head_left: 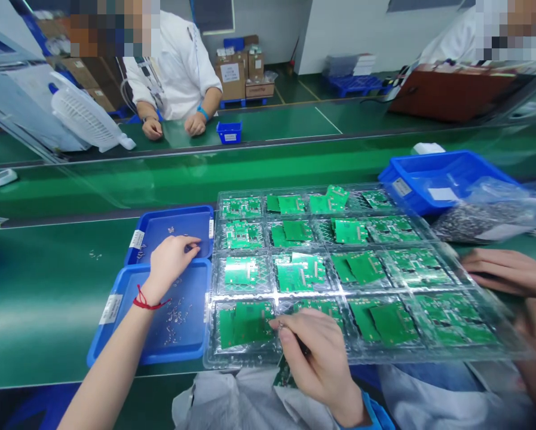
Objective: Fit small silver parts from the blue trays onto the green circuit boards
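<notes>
My left hand, with a red string at the wrist, reaches over the far blue tray; its fingers are pinched together over small metal parts, and what they hold is too small to name. My right hand is closed near the front edge of the clear plastic tray, pinching something small and hard to make out. That tray holds several green circuit boards in its compartments. A nearer blue tray holds scattered small parts under my left forearm.
Another person's hands rest at the clear tray's right edge. A blue bin and a plastic bag of parts sit at the right. Across the green belt a person in white stands beside a white fan and a small blue bin.
</notes>
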Available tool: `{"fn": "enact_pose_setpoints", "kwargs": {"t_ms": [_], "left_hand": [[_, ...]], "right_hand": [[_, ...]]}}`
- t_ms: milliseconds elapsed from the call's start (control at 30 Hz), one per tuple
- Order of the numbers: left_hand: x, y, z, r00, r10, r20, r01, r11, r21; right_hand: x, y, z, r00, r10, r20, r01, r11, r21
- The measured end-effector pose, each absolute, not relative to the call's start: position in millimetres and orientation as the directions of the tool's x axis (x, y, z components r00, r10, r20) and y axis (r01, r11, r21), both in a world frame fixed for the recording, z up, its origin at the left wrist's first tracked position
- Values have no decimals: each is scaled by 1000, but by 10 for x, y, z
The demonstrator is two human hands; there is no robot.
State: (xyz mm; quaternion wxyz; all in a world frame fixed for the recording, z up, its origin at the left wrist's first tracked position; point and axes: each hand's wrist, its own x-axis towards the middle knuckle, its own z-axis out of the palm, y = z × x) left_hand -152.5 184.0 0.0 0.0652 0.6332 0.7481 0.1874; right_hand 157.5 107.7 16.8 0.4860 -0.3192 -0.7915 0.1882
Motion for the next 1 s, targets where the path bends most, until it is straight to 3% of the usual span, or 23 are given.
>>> {"fn": "enact_pose_setpoints", "kwargs": {"t_ms": [133,200,233,333,400,533,700,767,900,1000], "left_hand": [[-1450,1681,168,-298,938,176,900,215,379],[-1275,1464,278,-356,895,268,870,213,444],[-1150,1330,318,-375,861,345,813,127,568],[-683,898,331,-64,945,322,636,-210,743],[-364,647,251,4,946,324,490,-284,824],[160,319,31,-222,942,251,223,-202,954],[475,171,-104,-457,889,-40,81,86,993],[411,185,-117,-492,865,-97,33,130,991],[85,249,-82,-389,914,-111,-252,11,968],[-38,266,16,-150,979,-141,-346,82,935]], "right_hand": [[1579,1100,146,-324,706,629,329,708,-625],[1556,1112,141,-329,723,608,332,691,-642],[1537,1116,143,-333,730,596,332,683,-651],[1460,1109,167,-353,747,564,323,663,-676],[1408,1086,192,-337,763,551,312,643,-699],[1348,1028,218,-198,827,526,289,562,-775],[1355,996,192,-105,851,514,245,523,-816],[1394,1007,186,-71,860,506,212,508,-834],[1524,1056,188,-55,854,518,107,521,-847],[1594,1043,179,-251,809,531,86,565,-820]]}}
